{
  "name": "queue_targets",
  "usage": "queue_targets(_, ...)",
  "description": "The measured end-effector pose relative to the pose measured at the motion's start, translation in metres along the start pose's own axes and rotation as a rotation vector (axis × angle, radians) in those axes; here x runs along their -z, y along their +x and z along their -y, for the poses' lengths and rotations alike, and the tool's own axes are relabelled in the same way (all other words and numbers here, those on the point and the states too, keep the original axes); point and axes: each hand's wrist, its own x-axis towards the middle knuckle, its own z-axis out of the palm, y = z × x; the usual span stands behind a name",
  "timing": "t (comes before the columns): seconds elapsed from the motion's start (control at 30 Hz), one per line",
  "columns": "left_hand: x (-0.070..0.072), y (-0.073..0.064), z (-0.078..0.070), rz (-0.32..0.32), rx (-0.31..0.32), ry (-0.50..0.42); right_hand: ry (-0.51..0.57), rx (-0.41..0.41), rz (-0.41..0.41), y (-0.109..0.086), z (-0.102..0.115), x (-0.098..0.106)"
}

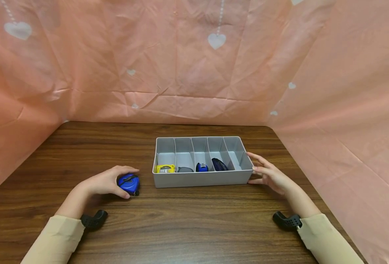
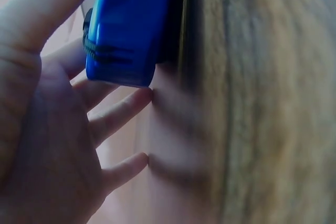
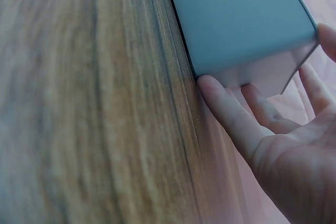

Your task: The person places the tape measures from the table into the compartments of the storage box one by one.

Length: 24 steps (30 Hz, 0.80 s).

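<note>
A blue tape measure with a black strap rests on the table, left of a grey divided box. Around the tape measure curls my left hand, thumb on its near side and forefinger on its far side. The left wrist view shows the blue case close to the thumb, other fingers spread. My right hand touches the box's right end with spread fingers. Inside the box, from the left, sit a yellow tape measure, a grey rounded item, a small blue tape measure and a dark item.
Everything stands on a dark wood-grain table. The box's rightmost compartment shows its bare floor. Pink cloth with white hearts hangs behind the table and along both sides. Black wrist mounts sit at both sleeves.
</note>
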Motion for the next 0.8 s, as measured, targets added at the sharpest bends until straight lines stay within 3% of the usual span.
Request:
queue_targets(0.27, 0.0013, -0.0024, 0.0031, 0.009, -0.033, -0.017, -0.002, 0.0, 0.005, 0.0002, 0.0001, 0.0)
queue_targets(0.8, 0.0016, -0.0016, 0.0064, -0.012, 0.023, -0.036, -0.008, 0.013, 0.014, 0.0004, -0.0005, 0.0007)
